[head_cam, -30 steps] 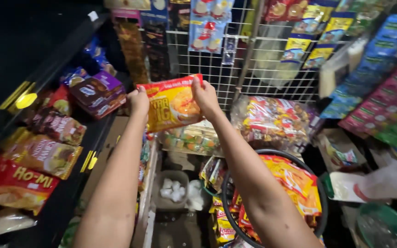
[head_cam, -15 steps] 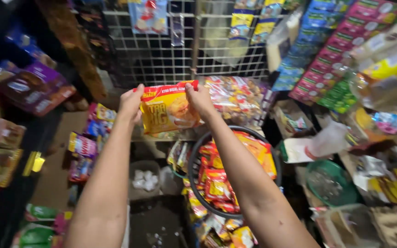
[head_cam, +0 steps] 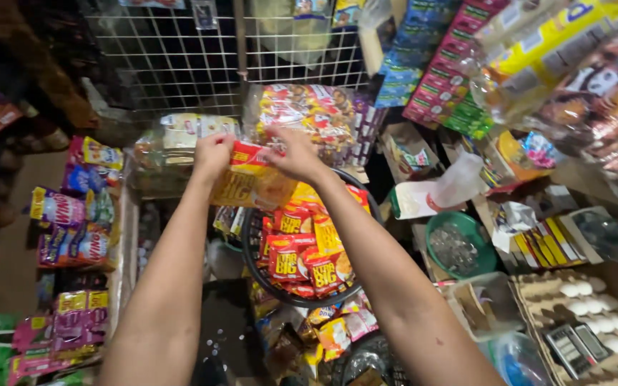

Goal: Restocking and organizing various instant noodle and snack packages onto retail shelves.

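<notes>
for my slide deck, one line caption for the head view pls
Left hand and right hand hold a snack packet above a round basket of similar packets.

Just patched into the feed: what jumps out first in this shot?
Both hands, left hand and right hand, hold an orange-and-red snack packet at centre, above a round black basket full of similar packets. Behind them stands a white wire grid. An egg tray sits at lower right.

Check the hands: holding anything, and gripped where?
Both hold one orange-and-red snack packet: left hand on its top left corner, right hand on its top right edge.
</notes>
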